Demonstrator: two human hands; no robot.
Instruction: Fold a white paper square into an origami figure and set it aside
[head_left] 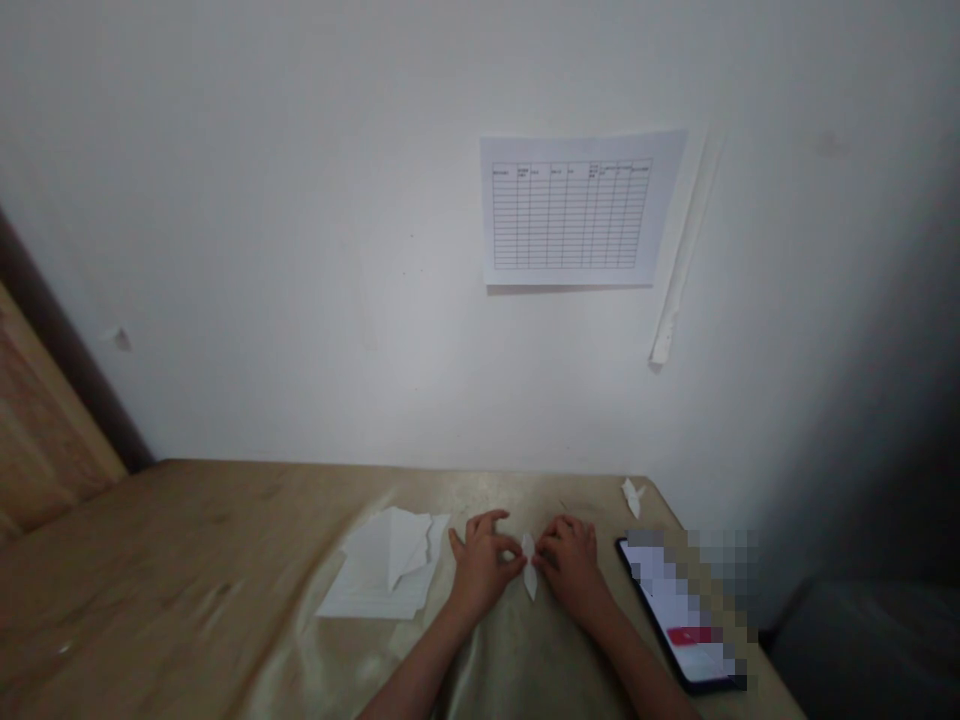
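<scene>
A small narrow piece of folded white paper [529, 565] rests on the tan table cover [225, 560]. My left hand [480, 565] pinches its left side with curled fingers. From the other side my right hand [570, 560] grips it the same way. Both hands lie low on the table near its far edge.
A stack of white sheets [390, 570] with a folded piece on top lies left of my hands. A phone [686, 620] with a lit screen lies to the right. A small folded paper shape [632, 495] sits at the far right corner. A printed table sheet [574, 210] hangs on the wall.
</scene>
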